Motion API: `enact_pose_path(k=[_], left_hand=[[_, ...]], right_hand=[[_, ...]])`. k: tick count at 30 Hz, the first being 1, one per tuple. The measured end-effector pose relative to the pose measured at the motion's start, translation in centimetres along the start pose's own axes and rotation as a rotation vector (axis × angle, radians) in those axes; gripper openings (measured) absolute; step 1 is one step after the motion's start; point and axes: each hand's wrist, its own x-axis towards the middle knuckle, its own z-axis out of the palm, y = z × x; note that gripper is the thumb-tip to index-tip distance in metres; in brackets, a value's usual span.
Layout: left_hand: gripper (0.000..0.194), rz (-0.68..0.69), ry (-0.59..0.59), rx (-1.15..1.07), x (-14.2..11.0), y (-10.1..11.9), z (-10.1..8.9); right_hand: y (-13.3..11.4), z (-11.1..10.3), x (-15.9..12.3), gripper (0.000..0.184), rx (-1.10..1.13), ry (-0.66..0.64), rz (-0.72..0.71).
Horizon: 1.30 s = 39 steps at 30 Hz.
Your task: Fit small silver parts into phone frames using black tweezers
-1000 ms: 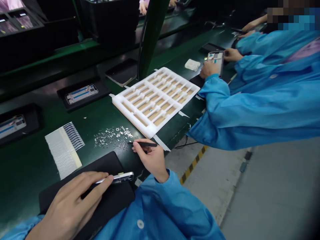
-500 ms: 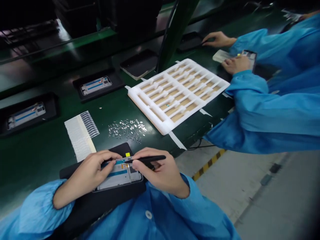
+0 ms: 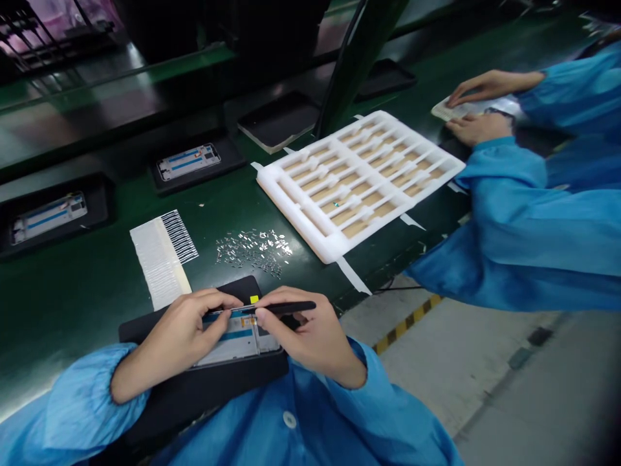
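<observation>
My left hand [image 3: 187, 330] grips the top edge of an open phone frame [image 3: 237, 340], which lies tilted on a black mat [image 3: 213, 382] at the near edge of the green belt. My right hand [image 3: 310, 336] is closed on black tweezers [image 3: 286, 309], whose tip rests at the frame's top edge next to a small yellow tab [image 3: 254, 299]. Both hands nearly touch over the frame. A scatter of tiny metal parts [image 3: 255, 248] lies just beyond the mat.
A white foam tray [image 3: 310, 230] with slotted rows sits to the right. A white strip sheet [image 3: 160, 255] lies left of the parts. Two more phone frames on black mats [image 3: 187, 162] [image 3: 48, 217] rest farther back. A co-worker's blue sleeve [image 3: 524, 226] and hands [image 3: 478, 126] occupy the right.
The phone frame, held edge-on a second ago, now lies face up. My right hand came back from the metal parts and brought the tweezers to the frame's top edge.
</observation>
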Motion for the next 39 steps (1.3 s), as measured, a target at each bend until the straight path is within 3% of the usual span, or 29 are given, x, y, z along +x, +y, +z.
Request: enact_pose_path(k=[14,23,32,39], left_hand=[[0.028,0.020,0.030,-0.006,0.3,-0.1,0.2],[0.018,-0.001,0.172,-0.024,0.5,-0.3,1.6],[0.016,-0.030,0.179,0.000,0.6,0.0,1.7],[0.019,-0.001,0.175,0.055,0.7,0.2,1.5]], right_hand=[[0.2,0.0,-0.1,0.007,-0.002,0.037,-0.034],[0.0,0.2,-0.2,0.007,-0.010,0.068,-0.048],[0.2,0.5,-0.5,0.014,-0.066,0.116,-0.213],[1.1,0.5,-0.9,0.025,-0.084,0.035,-0.289]])
